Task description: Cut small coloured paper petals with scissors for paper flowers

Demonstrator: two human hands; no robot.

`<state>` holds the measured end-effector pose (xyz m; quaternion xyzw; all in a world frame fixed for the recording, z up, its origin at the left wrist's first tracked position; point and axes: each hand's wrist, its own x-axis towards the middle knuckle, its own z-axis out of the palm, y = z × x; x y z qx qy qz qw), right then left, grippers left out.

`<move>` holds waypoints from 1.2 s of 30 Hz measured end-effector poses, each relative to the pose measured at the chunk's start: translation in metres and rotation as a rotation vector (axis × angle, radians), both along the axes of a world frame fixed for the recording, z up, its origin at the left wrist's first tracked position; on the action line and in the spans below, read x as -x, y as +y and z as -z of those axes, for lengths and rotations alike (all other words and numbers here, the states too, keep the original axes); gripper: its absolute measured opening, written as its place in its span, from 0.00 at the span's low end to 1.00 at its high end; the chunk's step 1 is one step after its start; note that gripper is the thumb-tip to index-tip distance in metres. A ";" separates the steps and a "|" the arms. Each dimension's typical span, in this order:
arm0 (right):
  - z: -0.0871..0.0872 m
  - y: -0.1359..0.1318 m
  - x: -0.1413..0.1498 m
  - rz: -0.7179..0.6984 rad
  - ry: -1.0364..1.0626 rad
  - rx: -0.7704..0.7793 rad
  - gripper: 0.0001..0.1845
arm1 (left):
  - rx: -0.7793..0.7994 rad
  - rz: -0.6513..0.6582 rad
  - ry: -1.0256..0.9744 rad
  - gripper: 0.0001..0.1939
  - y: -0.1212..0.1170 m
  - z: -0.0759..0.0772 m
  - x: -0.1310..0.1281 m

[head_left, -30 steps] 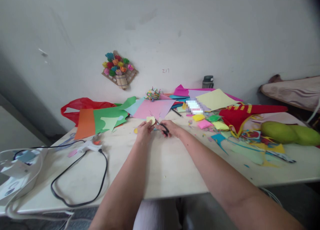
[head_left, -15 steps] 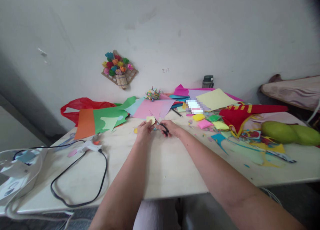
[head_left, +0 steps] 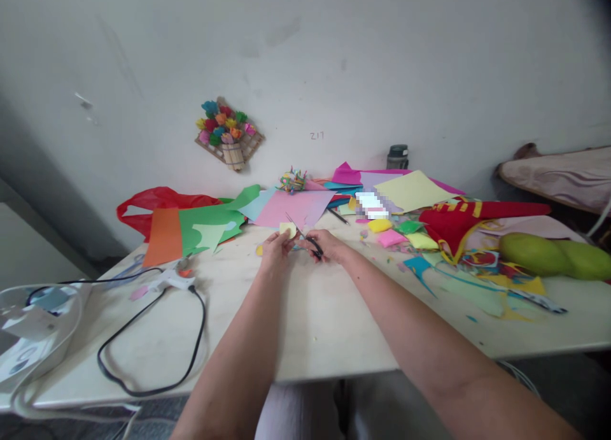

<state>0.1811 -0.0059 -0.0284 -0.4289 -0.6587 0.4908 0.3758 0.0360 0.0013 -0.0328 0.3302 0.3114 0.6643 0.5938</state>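
My left hand [head_left: 273, 250] pinches a small pale yellow paper piece [head_left: 287, 228] above the white table [head_left: 305, 325]. My right hand [head_left: 328, 245] grips black-handled scissors [head_left: 305, 237], whose blades point up and left into the paper piece. Both hands meet at the middle of the table, just in front of a pink paper sheet [head_left: 294, 207]. Both forearms stretch forward from the near edge.
Coloured paper sheets and scraps litter the far side: orange [head_left: 162, 236], green [head_left: 210, 227], pale yellow [head_left: 413, 190]. A glue gun [head_left: 172, 277] with a black cord [head_left: 143, 344] lies left. Red fabric [head_left: 458, 220] and green fruit [head_left: 554, 254] lie right. A paper flower craft [head_left: 228, 133] hangs on the wall.
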 end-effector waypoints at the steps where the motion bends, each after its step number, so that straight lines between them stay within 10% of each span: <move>1: 0.000 0.000 0.000 0.001 -0.001 0.000 0.16 | -0.002 0.003 0.000 0.05 0.000 0.000 0.000; 36: -0.002 -0.001 0.002 0.010 -0.019 0.041 0.15 | 0.024 -0.026 -0.017 0.04 0.006 0.003 0.004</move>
